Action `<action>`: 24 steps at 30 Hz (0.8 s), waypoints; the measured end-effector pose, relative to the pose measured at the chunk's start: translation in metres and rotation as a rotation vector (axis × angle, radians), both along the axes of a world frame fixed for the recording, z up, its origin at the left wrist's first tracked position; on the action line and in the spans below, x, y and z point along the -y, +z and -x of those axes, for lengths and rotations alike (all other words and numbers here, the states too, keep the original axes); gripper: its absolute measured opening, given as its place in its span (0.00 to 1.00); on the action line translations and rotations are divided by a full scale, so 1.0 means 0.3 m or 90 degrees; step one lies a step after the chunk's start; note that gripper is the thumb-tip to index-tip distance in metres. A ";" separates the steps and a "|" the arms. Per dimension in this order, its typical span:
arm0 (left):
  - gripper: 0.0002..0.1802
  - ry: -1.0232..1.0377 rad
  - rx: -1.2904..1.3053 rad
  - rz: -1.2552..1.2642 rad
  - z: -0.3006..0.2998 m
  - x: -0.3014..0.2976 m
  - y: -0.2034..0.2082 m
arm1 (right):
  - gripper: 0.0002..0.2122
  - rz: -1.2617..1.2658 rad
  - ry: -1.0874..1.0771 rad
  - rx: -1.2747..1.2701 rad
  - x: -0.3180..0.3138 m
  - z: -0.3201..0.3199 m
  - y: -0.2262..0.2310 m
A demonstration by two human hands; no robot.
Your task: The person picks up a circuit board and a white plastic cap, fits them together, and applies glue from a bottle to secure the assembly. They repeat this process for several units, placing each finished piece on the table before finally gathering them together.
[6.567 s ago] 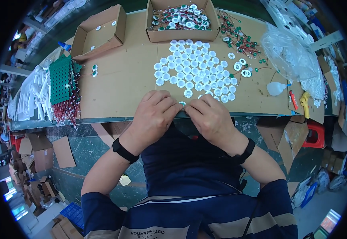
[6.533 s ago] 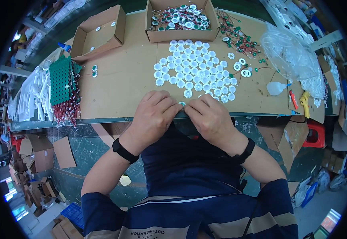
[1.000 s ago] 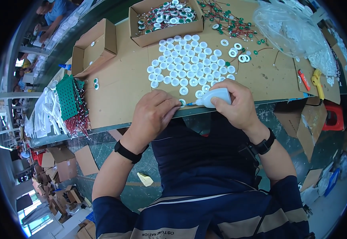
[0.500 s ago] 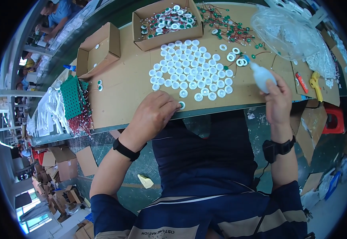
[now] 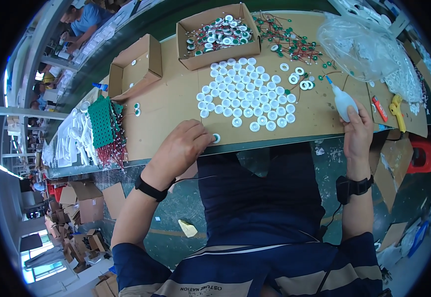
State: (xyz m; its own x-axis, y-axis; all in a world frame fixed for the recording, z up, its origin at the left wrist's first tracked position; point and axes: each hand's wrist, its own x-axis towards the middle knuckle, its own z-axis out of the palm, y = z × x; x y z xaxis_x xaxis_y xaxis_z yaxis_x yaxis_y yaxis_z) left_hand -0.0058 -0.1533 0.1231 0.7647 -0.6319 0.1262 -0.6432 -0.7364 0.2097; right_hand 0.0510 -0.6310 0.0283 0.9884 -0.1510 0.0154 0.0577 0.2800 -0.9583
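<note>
My left hand [image 5: 185, 143] is at the table's near edge, its fingers closed on the rim of a small round white cap [image 5: 217, 138]. My right hand [image 5: 358, 129] grips a white squeeze bottle [image 5: 344, 105] with a narrow blue tip pointing up and slightly left, raised over the table. Between the hands, many round white caps [image 5: 247, 95] lie in a loose cluster, hollow side up. A few white rings [image 5: 293, 78] sit beyond the cluster, left of the bottle tip.
Wired green discs [image 5: 289, 37] lie at the back, beside a carton [image 5: 195, 61] of assembled pieces. Another carton [image 5: 148, 74] stands left, near stacked green pieces [image 5: 106, 121] with red wires. A clear plastic bag [image 5: 356, 44], red marker [image 5: 380, 109] and yellow glue gun [image 5: 397, 113] are right.
The view has shifted, so the table appears farther right and lower. My left hand has moved left along the edge with the cap. The bottle has moved slightly right, its tip more upright.
</note>
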 end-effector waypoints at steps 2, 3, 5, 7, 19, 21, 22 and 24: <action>0.09 0.009 0.005 -0.005 0.008 -0.029 0.010 | 0.22 -0.006 -0.009 -0.001 0.007 -0.005 -0.007; 0.09 0.017 0.011 -0.009 0.013 -0.046 0.017 | 0.22 -0.010 -0.012 -0.001 0.011 -0.009 -0.011; 0.09 0.028 0.017 -0.015 0.022 -0.089 0.027 | 0.22 -0.013 -0.021 0.000 0.029 -0.013 -0.026; 0.09 0.052 0.035 -0.030 0.035 -0.155 0.029 | 0.22 -0.020 -0.038 0.006 0.052 -0.024 -0.045; 0.04 0.309 0.144 -0.071 0.031 -0.542 -0.042 | 0.19 -0.029 -0.061 0.030 0.169 -0.051 -0.122; 0.04 0.322 0.164 -0.087 0.022 -0.581 -0.049 | 0.19 -0.028 -0.066 0.030 0.185 -0.051 -0.129; 0.05 0.342 0.166 -0.099 0.013 -0.599 -0.049 | 0.19 -0.028 -0.069 0.030 0.177 -0.055 -0.122; 0.06 0.381 0.169 -0.123 0.001 -0.628 -0.054 | 0.19 -0.026 -0.075 0.032 0.166 -0.059 -0.111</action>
State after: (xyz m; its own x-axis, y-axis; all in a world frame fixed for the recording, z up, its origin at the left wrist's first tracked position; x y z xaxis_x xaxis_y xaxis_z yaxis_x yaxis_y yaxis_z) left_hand -0.0060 0.0352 0.1070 0.9481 -0.1403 0.2854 -0.1255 -0.9897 -0.0696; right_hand 0.0688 -0.6807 -0.0049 0.9621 -0.2668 0.0558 0.1399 0.3077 -0.9411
